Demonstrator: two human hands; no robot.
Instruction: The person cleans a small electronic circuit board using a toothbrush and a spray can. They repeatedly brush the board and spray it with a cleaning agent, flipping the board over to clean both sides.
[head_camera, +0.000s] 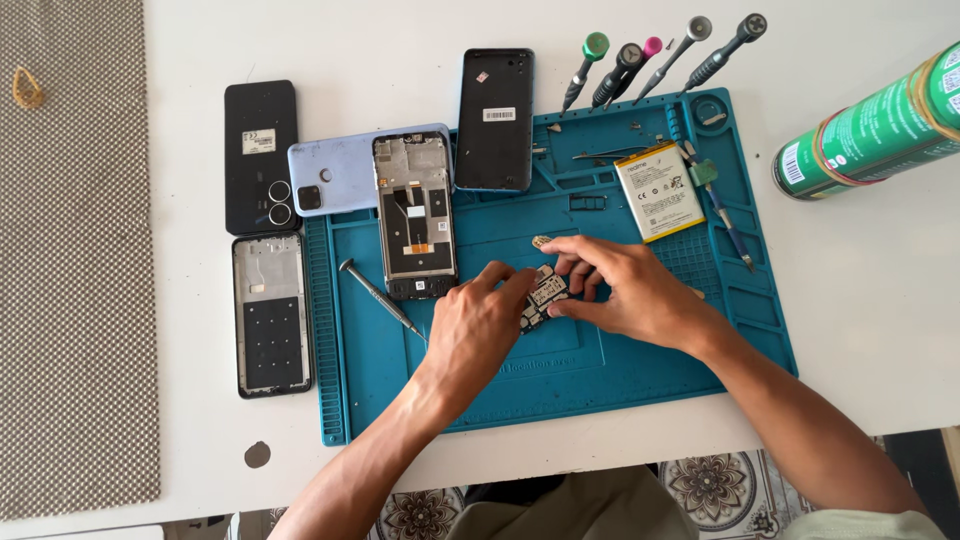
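Green can (880, 120), battery (659, 190), five screwdrivers (655, 60), light-blue phone cover (335, 175).

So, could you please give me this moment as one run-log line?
left hand: holds circuit board | right hand: holds same board | under: blue mat | nearby: screwdriver, battery

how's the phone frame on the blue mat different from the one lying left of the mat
The phone frame on the mat shows grey metal at its top and an orange strip mid-body; the frame on the table has a plain dark dotted panel. The first lies on the blue mat, the second on the white table. Both lie flat, opened, lengthwise.
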